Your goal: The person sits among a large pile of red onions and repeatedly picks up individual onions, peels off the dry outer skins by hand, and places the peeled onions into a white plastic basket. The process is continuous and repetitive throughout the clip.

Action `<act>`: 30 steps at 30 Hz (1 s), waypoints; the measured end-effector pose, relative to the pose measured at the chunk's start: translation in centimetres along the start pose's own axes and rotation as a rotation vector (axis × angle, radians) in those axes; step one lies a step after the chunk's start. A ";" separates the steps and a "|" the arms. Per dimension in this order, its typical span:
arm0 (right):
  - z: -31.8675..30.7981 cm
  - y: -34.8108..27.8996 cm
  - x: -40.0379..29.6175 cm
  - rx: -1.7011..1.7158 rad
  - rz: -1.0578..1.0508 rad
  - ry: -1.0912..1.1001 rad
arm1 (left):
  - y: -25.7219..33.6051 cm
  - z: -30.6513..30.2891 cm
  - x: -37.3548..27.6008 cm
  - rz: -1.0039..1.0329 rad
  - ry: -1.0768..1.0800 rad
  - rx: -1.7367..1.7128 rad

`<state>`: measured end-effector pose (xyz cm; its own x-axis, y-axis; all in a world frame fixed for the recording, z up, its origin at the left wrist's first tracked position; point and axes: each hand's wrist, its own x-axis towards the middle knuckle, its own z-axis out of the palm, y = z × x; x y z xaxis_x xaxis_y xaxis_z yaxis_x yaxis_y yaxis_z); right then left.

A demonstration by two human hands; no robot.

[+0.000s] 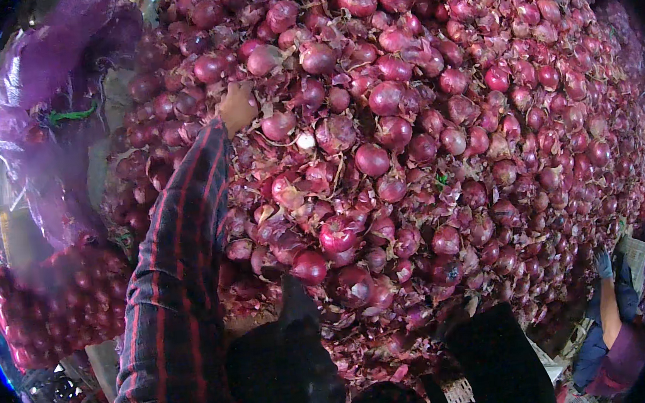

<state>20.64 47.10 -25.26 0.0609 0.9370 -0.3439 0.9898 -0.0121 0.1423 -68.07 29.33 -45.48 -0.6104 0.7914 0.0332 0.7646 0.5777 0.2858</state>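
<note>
A large heap of red onions (pixel 372 159) with loose dry skins spreads before me. My left hand (pixel 238 107) reaches into the upper left part of the heap, its arm in a dark sleeve with red stripes. The fingers are partly hidden among the onions, so whether they hold one is unclear. Onions lie close around it, one (pixel 278 126) just to its lower right and another (pixel 210 68) above. A small white round thing (pixel 305 140) lies to the right of the hand. My right hand is out of view.
Purple mesh sacks (pixel 51 169) lie along the left, above a filled red mesh sack of onions (pixel 67 302). A co-worker in a purple sleeve (pixel 620 362) is at the lower right, a gloved hand (pixel 603 265) at the heap's edge. My dark-clad legs are at the bottom.
</note>
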 end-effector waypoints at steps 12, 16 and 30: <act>-15.0 -8.7 4.1 0.020 -0.600 0.318 | 8.1 -2.8 -11.9 -0.232 -0.338 -1.010; -12.2 -32.0 -6.5 0.530 -0.772 -0.048 | 13.0 -7.7 -15.8 -0.427 -0.253 -2.026; -4.5 -52.2 -18.2 1.468 -0.636 -0.705 | 19.7 -11.2 -23.4 -0.536 0.106 -1.777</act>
<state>-32.74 32.24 -22.29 -0.7043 0.6076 -0.3673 0.1416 -0.3868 -0.9113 -41.01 19.92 -29.89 -0.7453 0.5635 -0.3565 -0.5348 -0.1858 0.8243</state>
